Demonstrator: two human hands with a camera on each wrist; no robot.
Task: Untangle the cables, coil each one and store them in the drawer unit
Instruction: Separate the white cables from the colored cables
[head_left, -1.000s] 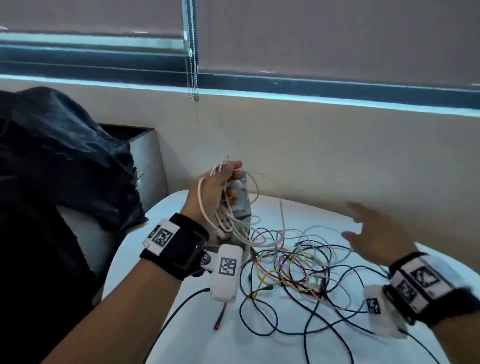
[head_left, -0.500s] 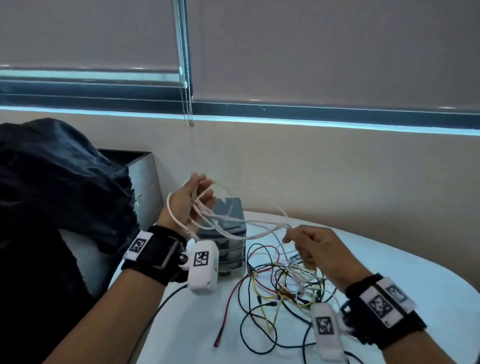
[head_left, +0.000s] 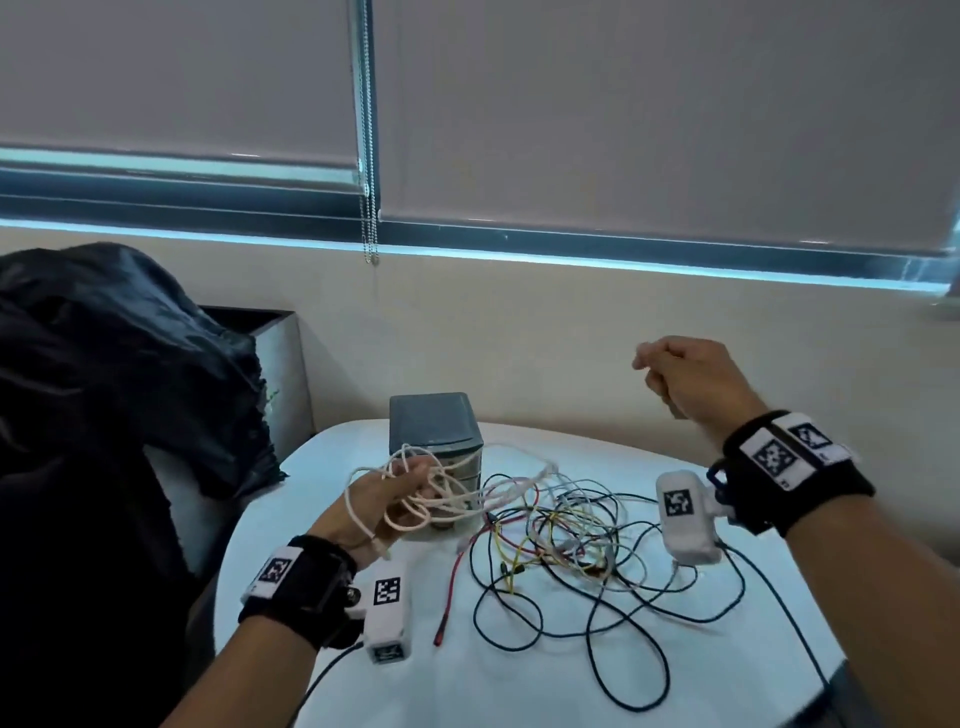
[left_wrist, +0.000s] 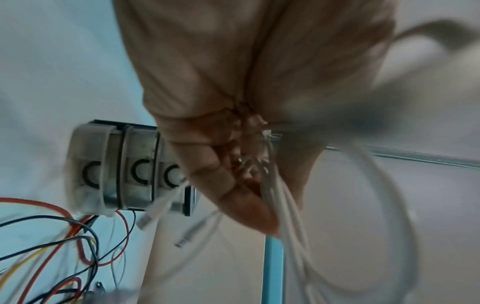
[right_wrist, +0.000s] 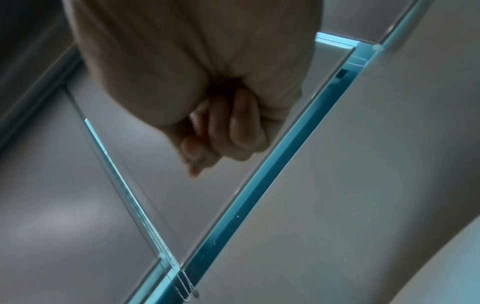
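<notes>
Loops of a white cable (head_left: 415, 491) were gripped in the left hand (head_left: 371, 506), low over the tabletop (head_left: 519, 686) and just in front of the drawer unit (head_left: 435, 434), with the fingers curled round the bundle. The right hand (head_left: 685, 382) was raised well above the tabletop, its fingers curled in with the fingertips pressed together; whether a thin strand was pinched there could not be told. The white cable's free end was seen trailing toward the tangled cables (head_left: 566, 540), a mix of black, red, yellow and pale wires spread beside the drawer unit, whose drawers appeared closed. Snagging was judged the main risk: if the trailing end were pulled while crossed under other wires, the heap could be dragged along or knotted tighter. The loosely held coil could also spring open if the grip were relaxed.
</notes>
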